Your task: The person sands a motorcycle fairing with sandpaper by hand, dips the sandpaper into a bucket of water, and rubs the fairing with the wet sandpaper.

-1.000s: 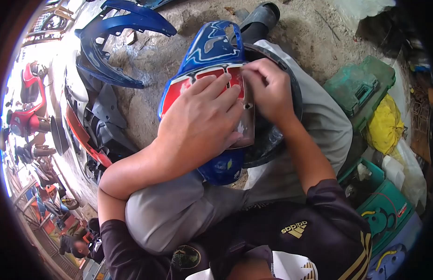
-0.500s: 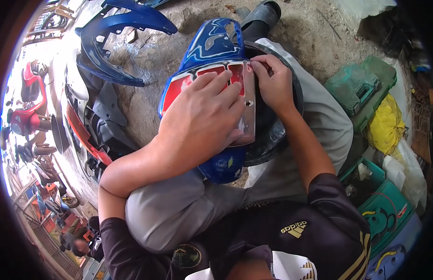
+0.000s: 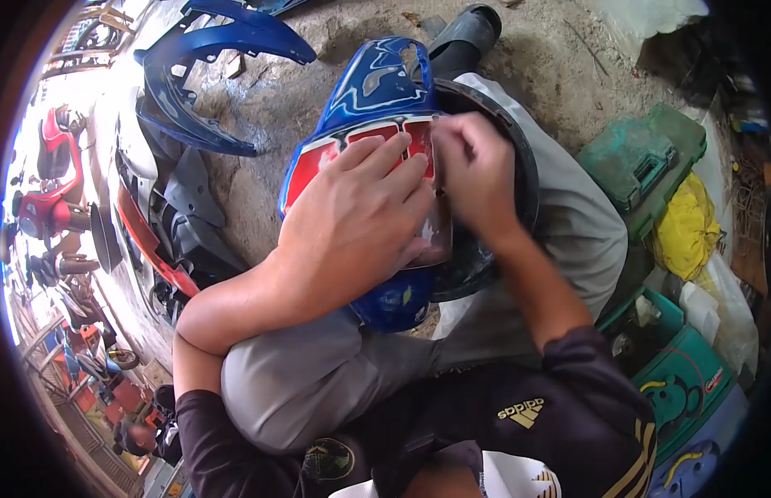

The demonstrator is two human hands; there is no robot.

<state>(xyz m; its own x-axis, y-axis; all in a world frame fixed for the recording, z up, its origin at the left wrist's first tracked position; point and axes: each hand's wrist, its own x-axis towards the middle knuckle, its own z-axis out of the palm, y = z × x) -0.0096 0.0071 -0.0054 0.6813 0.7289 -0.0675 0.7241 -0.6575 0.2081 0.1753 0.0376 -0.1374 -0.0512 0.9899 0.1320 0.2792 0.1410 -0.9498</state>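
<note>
A blue motorcycle body panel (image 3: 369, 87) with red sections and worn, sanded-looking patches lies across my lap. My left hand (image 3: 352, 212) rests palm down over the red part (image 3: 306, 170), fingers slightly spread and thumb near the lower edge. At the panel's right edge, my right hand (image 3: 481, 170) has its thumb and fingers pinched together, blurred by motion. Whatever sits between those fingertips is hidden. Beneath the panel and to its right shows a black round rim (image 3: 526, 166), partly covered.
Curved blue body part (image 3: 227, 41) lies on the concrete floor at upper left, near dark and orange panels (image 3: 144, 241). To the right are a green case (image 3: 643, 158), a yellow bag (image 3: 688, 224) and a teal toolbox (image 3: 684, 373). Another person (image 3: 144, 436) is at lower left.
My right hand has shifted slightly down and left along the panel's edge and now blurs. The panel has tilted or moved a little; my left hand stays on it.
</note>
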